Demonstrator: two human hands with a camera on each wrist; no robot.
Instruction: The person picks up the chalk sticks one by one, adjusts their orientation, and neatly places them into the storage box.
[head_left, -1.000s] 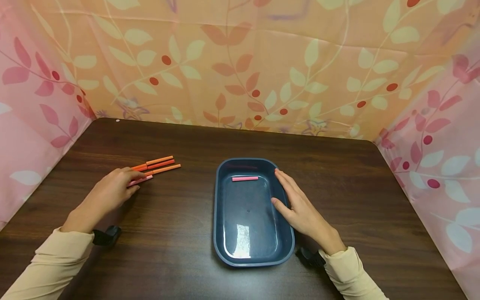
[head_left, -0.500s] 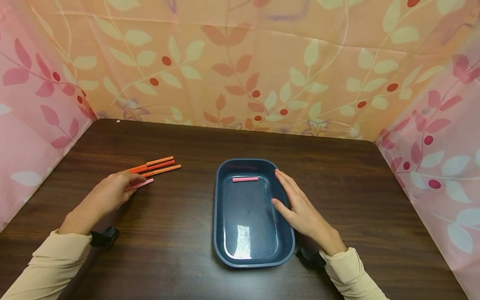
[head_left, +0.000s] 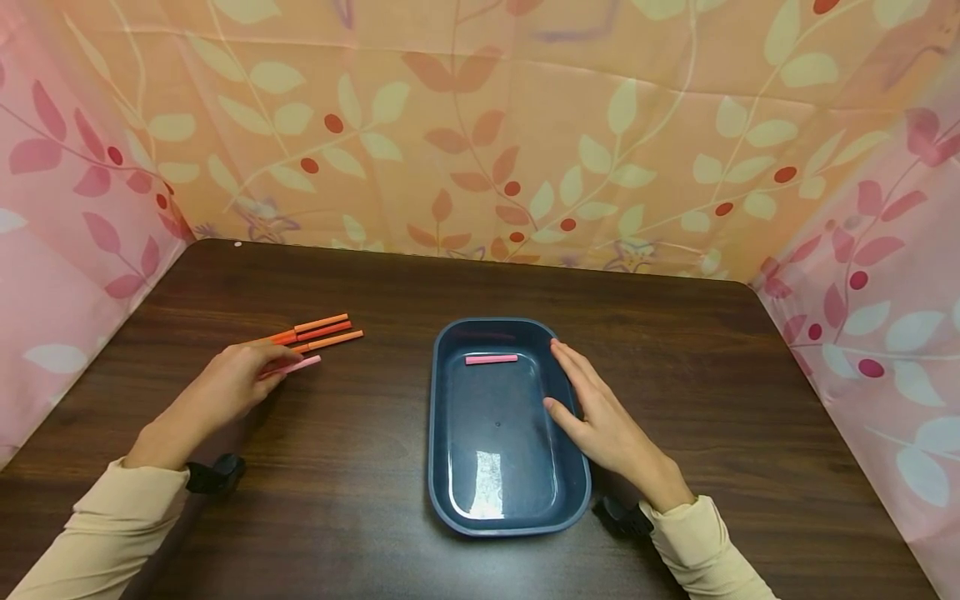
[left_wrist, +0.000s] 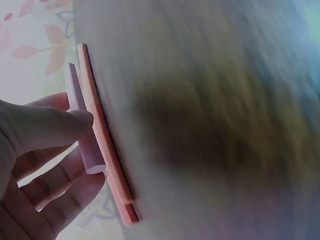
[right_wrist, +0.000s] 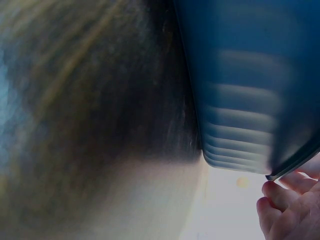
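My left hand [head_left: 232,379] pinches a pink felt-tip pen [head_left: 307,364] between thumb and fingers. In the left wrist view the pen [left_wrist: 76,87] slants in front of the fingers, its flat end showing. Just beyond it, several orange felt-tip pens [head_left: 330,340] lie side by side on the table, partly hidden by the hand. My right hand [head_left: 603,425] rests on the right rim of a dark blue tray [head_left: 436,417], fingers stretched along it and thumb over the inside. A short pink stick [head_left: 491,359] lies in the tray's far part.
Both stand on a dark brown wooden table [head_left: 337,467]. Patterned cloth [head_left: 480,150] hangs behind it and at both sides. A small white spot [head_left: 237,244] marks the table's far left edge.
The pink pen in my left hand has drawn slightly toward me, then a little right, apart from the orange pens. My right hand and the tray have stayed in place.
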